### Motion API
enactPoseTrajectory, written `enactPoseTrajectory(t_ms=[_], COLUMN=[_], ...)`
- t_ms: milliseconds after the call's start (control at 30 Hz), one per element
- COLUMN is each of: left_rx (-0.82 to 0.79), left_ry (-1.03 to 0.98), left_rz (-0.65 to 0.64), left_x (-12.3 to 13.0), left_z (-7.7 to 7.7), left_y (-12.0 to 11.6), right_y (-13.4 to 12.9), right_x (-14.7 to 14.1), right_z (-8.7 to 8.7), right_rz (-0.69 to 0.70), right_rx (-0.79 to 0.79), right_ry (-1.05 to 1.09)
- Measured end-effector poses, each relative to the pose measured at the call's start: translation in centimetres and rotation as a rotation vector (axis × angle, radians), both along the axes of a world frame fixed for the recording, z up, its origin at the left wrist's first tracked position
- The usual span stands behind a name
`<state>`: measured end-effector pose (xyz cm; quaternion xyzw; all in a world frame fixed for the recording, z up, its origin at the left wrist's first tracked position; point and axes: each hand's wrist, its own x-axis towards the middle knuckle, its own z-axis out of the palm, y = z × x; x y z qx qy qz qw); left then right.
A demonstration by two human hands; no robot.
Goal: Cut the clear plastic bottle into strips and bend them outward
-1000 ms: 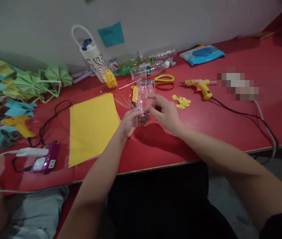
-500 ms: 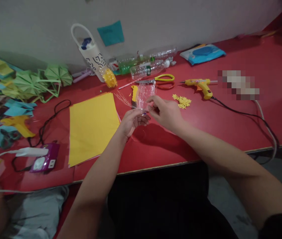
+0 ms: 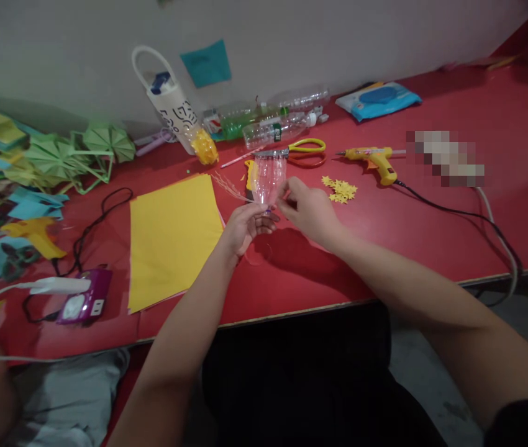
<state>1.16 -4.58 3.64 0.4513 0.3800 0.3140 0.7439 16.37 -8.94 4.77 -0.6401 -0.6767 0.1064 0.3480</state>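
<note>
A clear, ribbed piece of plastic bottle (image 3: 268,177) is tilted above the table, its wide end away from me. My left hand (image 3: 248,228) grips its narrow neck, where a purple-blue ring shows. My right hand (image 3: 308,208) is at the bottle's right side with thumb and forefinger pinched together; whether anything is between them is hidden. Thin pale strands (image 3: 231,186) stick out left of the neck. Behind the bottle lie scissors (image 3: 308,149) with yellow and red handles. A small heap of yellow stars (image 3: 340,189) is right of my right hand.
Yellow paper sheets (image 3: 171,242) lie to the left. A yellow glue gun (image 3: 371,160) with a cord is at right, another glue gun (image 3: 35,234) at far left by a purple power adapter (image 3: 84,297). Plastic bottles (image 3: 273,127) and a white tumbler (image 3: 173,108) line the wall.
The bottle piece has tipped slightly to the left in my left hand. My right hand stays beside it, its fingers a little lower and more curled.
</note>
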Motion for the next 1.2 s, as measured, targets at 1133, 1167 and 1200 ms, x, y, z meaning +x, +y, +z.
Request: enactPoseTrajectory(t_ms=[1133,1167,1200], left_rx=[-0.129,-0.129,-0.125], left_ry=[-0.209,-0.212,-0.213], left_rz=[0.064,0.063,0.060], left_x=[-0.5,-0.5,-0.5], left_z=[0.4,0.4,0.4], left_y=[0.5,0.5,0.5], right_y=[-0.9,-0.7,-0.6], right_x=[0.0,0.0,0.0], right_z=[-0.6,-0.6,-0.7], right_rz=[0.179,0.175,0.174], right_rx=[0.332,0.301,0.277], right_ry=[0.279,0.264,0.245])
